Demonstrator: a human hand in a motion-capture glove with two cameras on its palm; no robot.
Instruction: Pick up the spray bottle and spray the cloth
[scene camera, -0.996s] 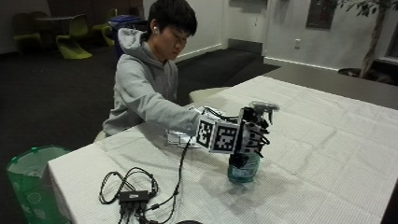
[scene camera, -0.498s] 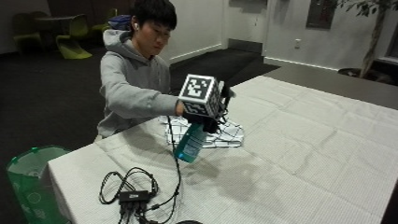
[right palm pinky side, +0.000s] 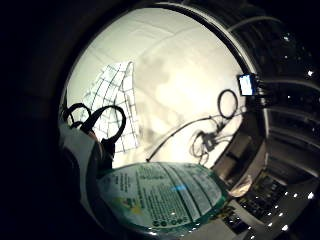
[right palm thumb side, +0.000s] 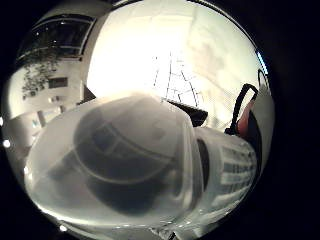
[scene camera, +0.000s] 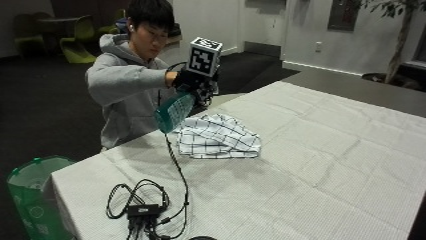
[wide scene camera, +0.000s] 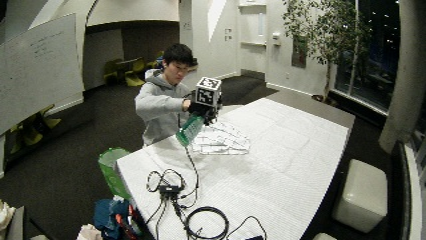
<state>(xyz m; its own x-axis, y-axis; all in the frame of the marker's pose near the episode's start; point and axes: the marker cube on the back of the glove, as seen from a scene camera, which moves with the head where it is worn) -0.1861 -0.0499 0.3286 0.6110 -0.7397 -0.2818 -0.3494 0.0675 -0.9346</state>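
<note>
I hold the spray bottle (scene camera: 174, 111) in my grip (scene camera: 193, 80), fingers curled round it, tilted above the cloth (scene camera: 216, 136) at my 12 o'clock; next I should squeeze the trigger.

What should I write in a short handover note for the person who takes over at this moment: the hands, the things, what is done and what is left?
Right hand: grips the spray bottle in the air, tilted, above the table's near edge beside the cloth.
Checked cloth: lies crumpled on the white table, apart from the bottle.
Done: bottle picked up and brought to the cloth.
Left: spray the cloth; no spray is visible yet.
</note>
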